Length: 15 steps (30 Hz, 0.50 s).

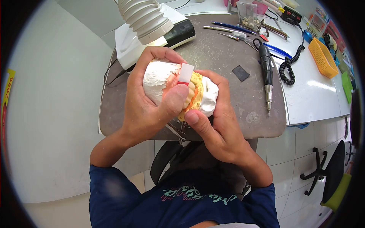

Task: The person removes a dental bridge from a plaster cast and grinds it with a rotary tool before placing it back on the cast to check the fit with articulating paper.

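Observation:
A dental model [157, 78] of white plaster with pink and yellow parts and a row of teeth is held over the grey mat. My left hand [152, 95] wraps round its left white block, the thumb pressing near the teeth. My right hand [220, 125] grips the right white block [210, 97] beside the yellow part, with the thumb at its lower edge. Between the two halves, at the top, sits a small slip [186, 72], white above and red below. A metal piece hangs under the model, partly hidden.
On the grey mat [243, 121] lie a dark square [240, 73], a black handpiece [266, 72] with a coiled cord, and several slim tools [232, 28]. A white ribbed hose [146, 21] hangs at the upper left over a white machine [127, 45]. A yellow basket [323, 57] stands at right.

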Tool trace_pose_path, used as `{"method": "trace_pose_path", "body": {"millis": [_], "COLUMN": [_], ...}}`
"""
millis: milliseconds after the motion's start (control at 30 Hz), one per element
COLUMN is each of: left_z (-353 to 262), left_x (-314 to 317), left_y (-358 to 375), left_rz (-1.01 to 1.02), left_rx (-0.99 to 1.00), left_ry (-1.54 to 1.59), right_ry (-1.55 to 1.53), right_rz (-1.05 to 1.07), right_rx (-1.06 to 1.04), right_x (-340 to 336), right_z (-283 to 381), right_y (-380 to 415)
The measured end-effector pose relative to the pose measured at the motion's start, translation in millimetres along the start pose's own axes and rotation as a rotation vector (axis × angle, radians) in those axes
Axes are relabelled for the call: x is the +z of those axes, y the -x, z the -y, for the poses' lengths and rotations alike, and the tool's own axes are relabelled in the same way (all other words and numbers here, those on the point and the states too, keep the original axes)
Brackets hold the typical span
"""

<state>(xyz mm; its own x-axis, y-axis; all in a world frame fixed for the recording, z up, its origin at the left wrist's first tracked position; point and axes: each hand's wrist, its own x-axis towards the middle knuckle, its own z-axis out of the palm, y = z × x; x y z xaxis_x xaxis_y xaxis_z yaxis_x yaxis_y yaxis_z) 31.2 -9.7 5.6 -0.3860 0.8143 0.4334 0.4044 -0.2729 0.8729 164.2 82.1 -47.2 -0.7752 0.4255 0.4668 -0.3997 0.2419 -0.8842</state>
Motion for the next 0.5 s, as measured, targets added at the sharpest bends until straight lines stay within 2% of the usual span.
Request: {"method": "trace_pose_path", "body": {"millis": [300,367,500], "left_z": [0.1,0.5,0.1], "left_x": [-1.9,-2.5,-3.6], "left_y": [1.9,1.5,1.4], "left_rz": [0.007,0.008,0.031], "left_rx": [-0.040,-0.041,-0.021], "left_ry": [-0.099,-0.103,-0.137], "right_ry": [-0.033,-0.153,-0.101], "right_rz": [-0.002,0.034,0.045], "right_rx": [-0.008,0.089,0.082], "right_x": [-0.1,-0.5,-2.0], "right_z": [-1.8,2.2,3.0], "right_y": [1.4,2.6,1.0]}}
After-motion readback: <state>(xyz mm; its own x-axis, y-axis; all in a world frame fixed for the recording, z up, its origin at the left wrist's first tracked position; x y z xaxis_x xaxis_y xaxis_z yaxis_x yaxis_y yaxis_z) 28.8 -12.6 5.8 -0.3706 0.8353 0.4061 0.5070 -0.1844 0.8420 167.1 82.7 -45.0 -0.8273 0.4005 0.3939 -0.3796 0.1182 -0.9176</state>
